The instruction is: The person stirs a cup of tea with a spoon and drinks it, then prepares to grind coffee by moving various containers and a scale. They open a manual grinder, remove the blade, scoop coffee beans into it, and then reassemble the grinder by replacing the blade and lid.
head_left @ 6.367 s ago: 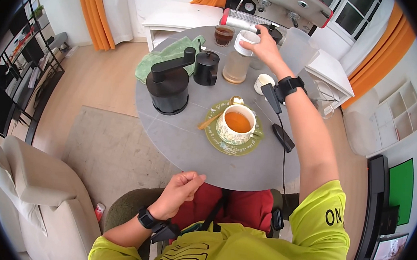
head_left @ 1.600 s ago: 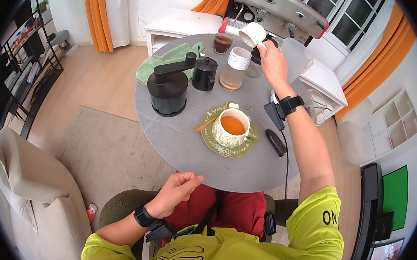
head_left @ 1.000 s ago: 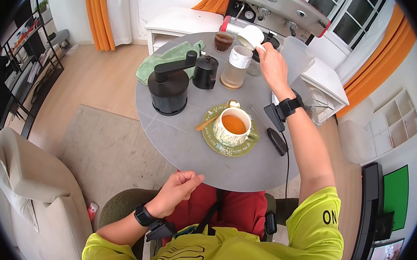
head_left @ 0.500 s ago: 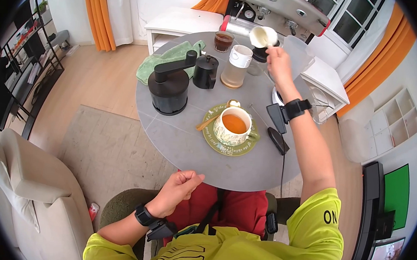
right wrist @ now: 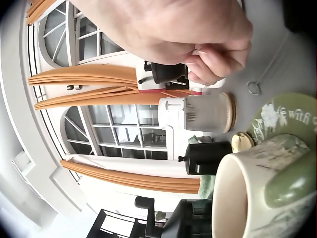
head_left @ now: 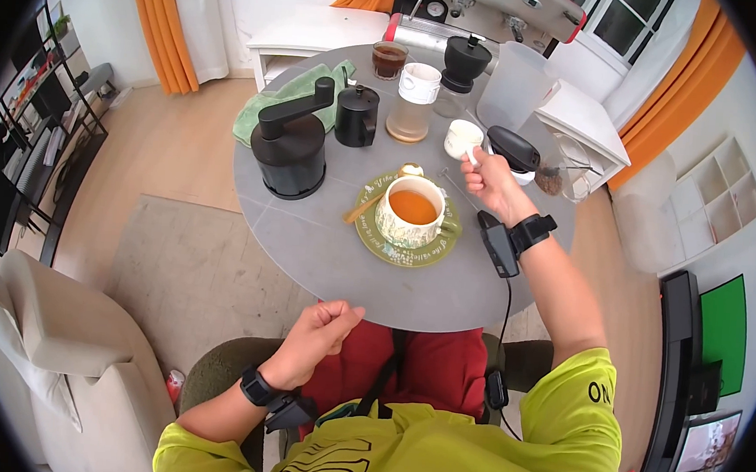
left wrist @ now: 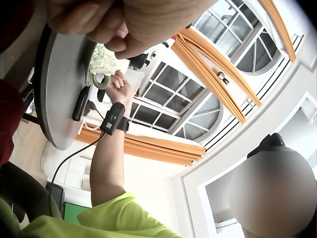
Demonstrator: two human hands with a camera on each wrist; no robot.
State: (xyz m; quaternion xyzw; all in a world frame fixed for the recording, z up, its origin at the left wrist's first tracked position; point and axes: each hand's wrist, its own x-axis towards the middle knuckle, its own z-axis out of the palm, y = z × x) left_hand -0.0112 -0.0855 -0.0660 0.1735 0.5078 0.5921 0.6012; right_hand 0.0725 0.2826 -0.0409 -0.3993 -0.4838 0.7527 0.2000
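At the right of the round table, my right hand (head_left: 497, 185) pinches the handle of a small white cup (head_left: 464, 139), held upright beside a black device. In the right wrist view the curled fingers (right wrist: 210, 62) hide most of that cup. A glass vessel (head_left: 408, 120) with a white dripper (head_left: 419, 83) on top stands to its upper left. The patterned cup (head_left: 409, 212) of orange-brown liquid sits on a green saucer (head_left: 426, 259), nearer me. My left hand (head_left: 314, 337) is curled over my lap in front of the table edge, holding nothing.
A black grinder (head_left: 288, 155), a black pitcher (head_left: 356, 116) and a green cloth (head_left: 255, 109) are on the left. Farther back stand a glass of dark liquid (head_left: 388, 60), another grinder (head_left: 465, 62) and a translucent container (head_left: 515, 88). A cable hangs from the right wrist.
My right hand has brought the white cup from above the back of the table down and nearer, turning it from tipped to upright. The left hand stays curled. The head view has shifted slightly.
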